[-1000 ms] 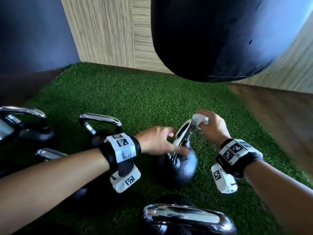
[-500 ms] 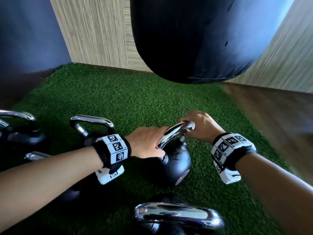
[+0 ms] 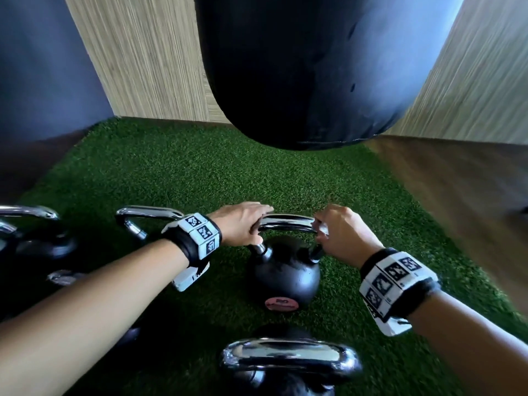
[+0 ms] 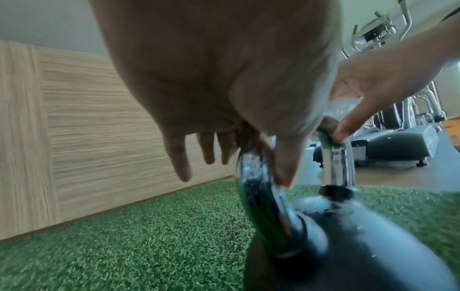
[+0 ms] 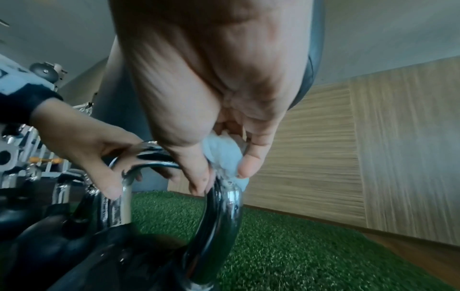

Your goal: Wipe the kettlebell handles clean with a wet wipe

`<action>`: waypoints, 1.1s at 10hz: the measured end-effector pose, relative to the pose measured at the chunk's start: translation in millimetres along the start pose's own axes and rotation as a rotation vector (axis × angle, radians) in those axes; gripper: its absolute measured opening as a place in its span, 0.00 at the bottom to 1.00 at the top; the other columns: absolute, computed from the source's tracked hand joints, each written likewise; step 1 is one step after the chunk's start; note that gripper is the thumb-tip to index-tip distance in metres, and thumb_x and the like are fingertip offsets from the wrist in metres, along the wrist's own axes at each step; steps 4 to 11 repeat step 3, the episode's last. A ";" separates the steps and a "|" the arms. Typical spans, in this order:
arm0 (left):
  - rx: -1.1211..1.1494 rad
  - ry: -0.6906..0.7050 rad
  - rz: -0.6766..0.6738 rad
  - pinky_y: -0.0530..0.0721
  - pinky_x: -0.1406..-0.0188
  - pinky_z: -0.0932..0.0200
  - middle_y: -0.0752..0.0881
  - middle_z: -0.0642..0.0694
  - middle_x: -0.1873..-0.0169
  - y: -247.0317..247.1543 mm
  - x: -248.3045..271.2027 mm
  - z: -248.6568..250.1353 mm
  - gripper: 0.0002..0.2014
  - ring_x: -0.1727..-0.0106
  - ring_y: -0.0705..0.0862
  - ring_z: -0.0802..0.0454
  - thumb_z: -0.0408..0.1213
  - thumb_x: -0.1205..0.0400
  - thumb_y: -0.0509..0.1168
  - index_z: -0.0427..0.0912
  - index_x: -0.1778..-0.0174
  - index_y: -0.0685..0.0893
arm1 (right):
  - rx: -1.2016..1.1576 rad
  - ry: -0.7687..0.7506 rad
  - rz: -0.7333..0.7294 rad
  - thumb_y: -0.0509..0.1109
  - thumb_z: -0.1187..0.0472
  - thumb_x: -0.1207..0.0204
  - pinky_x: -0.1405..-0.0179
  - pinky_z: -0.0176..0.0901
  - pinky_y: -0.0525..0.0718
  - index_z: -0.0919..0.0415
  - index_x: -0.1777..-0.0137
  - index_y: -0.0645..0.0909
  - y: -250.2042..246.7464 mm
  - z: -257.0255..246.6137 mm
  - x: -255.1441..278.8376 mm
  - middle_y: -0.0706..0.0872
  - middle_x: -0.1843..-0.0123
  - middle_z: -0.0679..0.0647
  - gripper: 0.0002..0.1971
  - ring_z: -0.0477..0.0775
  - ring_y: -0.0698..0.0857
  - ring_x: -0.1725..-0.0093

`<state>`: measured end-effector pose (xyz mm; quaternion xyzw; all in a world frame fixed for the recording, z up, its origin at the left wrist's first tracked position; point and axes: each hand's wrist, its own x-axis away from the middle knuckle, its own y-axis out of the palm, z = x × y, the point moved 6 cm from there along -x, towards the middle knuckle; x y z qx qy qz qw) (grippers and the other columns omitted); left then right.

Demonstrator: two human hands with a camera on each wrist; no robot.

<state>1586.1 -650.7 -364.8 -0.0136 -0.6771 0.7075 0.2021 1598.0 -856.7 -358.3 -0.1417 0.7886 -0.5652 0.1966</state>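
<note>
Item: round black cast kettlebell with a curved chrome handle, standing upright on the green artificial-turf floor mat, a pink disc label low on its near side.

Left hand: at the left end of the chrome handle. The left wrist view shows the thumb against the inside of the handle's left upright and three fingers hanging straight past its far side; the forefinger is hidden, so whether this grip closes round the bar cannot be told.

Right hand: at the right bend of the same handle. Its grip is pinching a crumpled white wet wipe between thumb and fingers, the wipe pressed against the chrome where the top bar curves down into the right upright.

Neighbouring stock: a second black kettlebell with a broad chrome handle just nearer the person than the first, partly cut off by the lower edge of the head view. A third chrome-handled kettlebell sits behind the left wrist; further chrome-handled kettlebells stand at the far left, in shadow.

Fixtures: large black hanging punching bag above the far end of the mat; pale wood-grain wall panels behind it; grey exercise machines on the bare floor beyond, seen from the left wrist view.

Worn: black wrist straps with white marker blocks on both forearms.
</note>
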 end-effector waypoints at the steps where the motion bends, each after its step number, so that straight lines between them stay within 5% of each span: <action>1: -0.024 -0.081 -0.070 0.62 0.12 0.40 0.38 0.48 0.10 6.9 18.4 -11.5 0.49 0.09 0.51 0.43 0.55 0.13 0.63 0.48 0.10 0.32 | 0.012 0.030 -0.090 0.72 0.65 0.18 0.51 0.27 0.78 0.64 0.39 0.86 -12.1 -5.4 0.1 0.86 0.38 0.56 0.10 0.51 0.87 0.43; 2: 0.122 -0.167 -0.038 0.69 0.17 0.44 0.41 0.52 0.09 4.1 66.1 -21.8 0.46 0.12 0.63 0.44 0.59 0.15 0.66 0.52 0.08 0.46 | -0.130 0.148 -0.128 0.72 0.66 0.20 0.52 0.33 0.82 0.61 0.42 0.89 -47.3 -4.3 14.0 0.92 0.42 0.58 0.09 0.54 0.90 0.46; 3: 0.306 -0.163 -0.063 0.65 0.16 0.54 0.62 0.57 0.12 7.3 157.0 -23.4 0.31 0.15 0.70 0.52 0.58 0.18 0.70 0.61 0.18 0.74 | -0.274 0.260 -0.080 0.73 0.69 0.26 0.44 0.37 0.83 0.59 0.42 0.91 -101.6 -13.2 50.5 0.93 0.43 0.58 0.14 0.56 0.91 0.42; 11: 0.306 -0.163 -0.063 0.65 0.16 0.54 0.62 0.57 0.12 7.3 157.0 -23.4 0.31 0.15 0.70 0.52 0.58 0.18 0.70 0.61 0.18 0.74 | -0.274 0.260 -0.080 0.73 0.69 0.26 0.44 0.37 0.83 0.59 0.42 0.91 -101.6 -13.2 50.5 0.93 0.43 0.58 0.14 0.56 0.91 0.42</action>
